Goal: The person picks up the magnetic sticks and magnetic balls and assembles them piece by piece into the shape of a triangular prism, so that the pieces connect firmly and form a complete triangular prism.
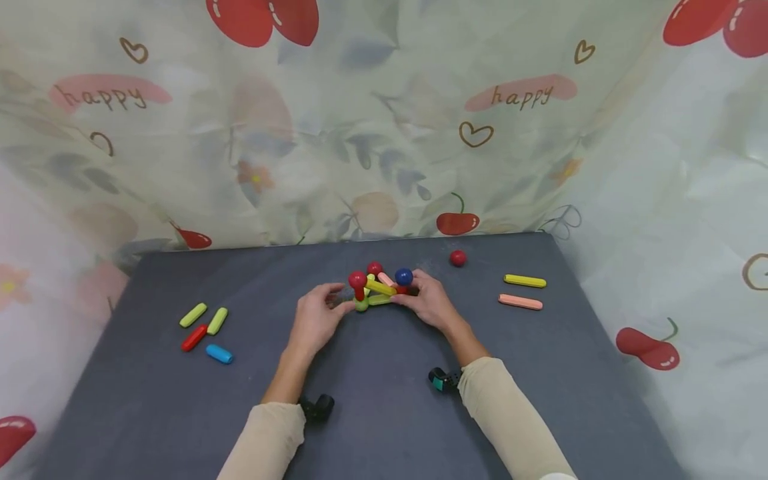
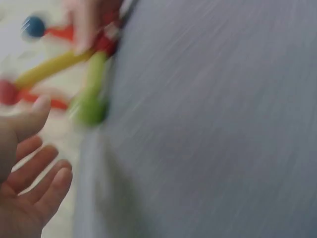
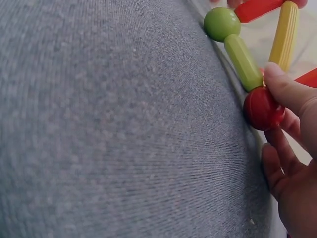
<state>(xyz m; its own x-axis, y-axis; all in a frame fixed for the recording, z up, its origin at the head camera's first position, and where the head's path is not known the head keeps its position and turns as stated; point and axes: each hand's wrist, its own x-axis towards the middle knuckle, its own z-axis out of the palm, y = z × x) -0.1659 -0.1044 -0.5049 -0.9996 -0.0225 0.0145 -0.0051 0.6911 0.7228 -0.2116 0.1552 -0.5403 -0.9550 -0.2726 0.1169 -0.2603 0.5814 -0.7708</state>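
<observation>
A ball-and-stick toy model [image 1: 381, 287] stands on the dark table, made of coloured sticks joined by balls. At its left front corner is a green ball [image 1: 361, 305], with a red ball [image 1: 357, 280] above. A blue ball [image 1: 404, 277] tops the right side. My right hand [image 1: 433, 303] grips the model's lower right corner; in the right wrist view the thumb and fingers are about a red ball [image 3: 261, 109] there. Beside the green ball is my left hand [image 1: 318, 317], its fingers loosely spread and apart from the model in the blurred left wrist view.
On the left of the table [image 1: 372, 407] lie green sticks [image 1: 193, 315], a red stick [image 1: 194, 338] and a blue stick [image 1: 219, 354]. To the right are a yellow stick [image 1: 525, 281] and a pink stick [image 1: 520, 302]. A loose red ball [image 1: 458, 258] sits near the back edge, before a patterned curtain.
</observation>
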